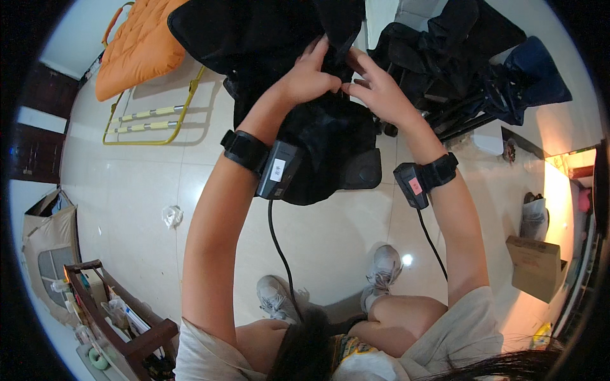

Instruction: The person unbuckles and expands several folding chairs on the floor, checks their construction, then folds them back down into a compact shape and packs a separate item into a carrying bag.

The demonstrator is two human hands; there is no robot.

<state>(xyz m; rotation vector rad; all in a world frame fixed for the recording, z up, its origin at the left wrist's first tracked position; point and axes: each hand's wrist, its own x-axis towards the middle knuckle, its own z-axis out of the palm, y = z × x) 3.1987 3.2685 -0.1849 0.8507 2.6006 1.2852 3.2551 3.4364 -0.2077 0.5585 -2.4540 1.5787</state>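
Note:
A large black fabric item [330, 143] hangs in front of me, its lower part bulging above the floor and one corner carrying a round mark. Its exact kind I cannot tell. My left hand [310, 77] presses on the upper part, its fingers partly tucked into a fold. Just to the right, my right hand [380, 92] holds the fabric's edge between thumb and fingers. The thumb tips almost meet over the dark cloth, and whatever lies between them is too small to make out. Each wrist wears a black strapped device with a cable.
An orange quilted chair [143, 54] with a yellow metal frame stands at the far left. Folded black chairs or bags [438, 63] lean at the far right. A cardboard box [535, 267] sits at right; a wooden rack [127, 336] is near left. Crumpled plastic [171, 216] lies on the tiles.

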